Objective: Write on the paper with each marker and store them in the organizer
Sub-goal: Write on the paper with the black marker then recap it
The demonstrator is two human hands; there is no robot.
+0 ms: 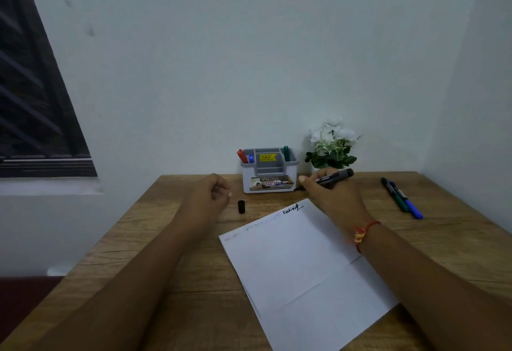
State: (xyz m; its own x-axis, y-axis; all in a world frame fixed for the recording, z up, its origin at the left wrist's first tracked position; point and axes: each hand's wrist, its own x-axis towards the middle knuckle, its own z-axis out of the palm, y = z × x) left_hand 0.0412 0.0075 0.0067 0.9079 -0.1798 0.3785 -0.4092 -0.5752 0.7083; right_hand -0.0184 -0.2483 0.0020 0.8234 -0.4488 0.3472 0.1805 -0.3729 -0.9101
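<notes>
1. A wooden table (166,240) with a visible grain fills the lower half of the head view. It is pushed into a corner of pale, plain walls. A dark window (36,101) sits on the left wall.

2. A grey and white organizer (268,181) stands at the far edge of the table, against the wall. Just to its right is a potted plant (331,143) with white flowers; the right hand partly hides the pot.

3. A white sheet of paper (299,262) lies angled at the centre of the table. A faint line of writing runs along its far edge, ending in a bold black scribble (292,209) at the far corner.

4. The right hand (329,195) hovers past that corner and grips an uncapped black marker (332,177), with the tip pointing left toward the organizer's base. A red thread bracelet (363,233) circles the wrist.

5. The left hand (210,198) is left of the paper with its fingers loosely curled, holding nothing. A black cap (241,206) stands upright on the table just beside it.

6. Counts — 3 markers stand in the organizer: a red marker (242,156) and a blue marker (251,158) in the left compartment, and a green marker (286,153) at the right. 2 loose markers (401,198) that I can make out — 1 green, 1 blue — lie side by side near the right edge. There is 1 marker in hand, 1 cap, 1 sheet and 1 plant.
</notes>
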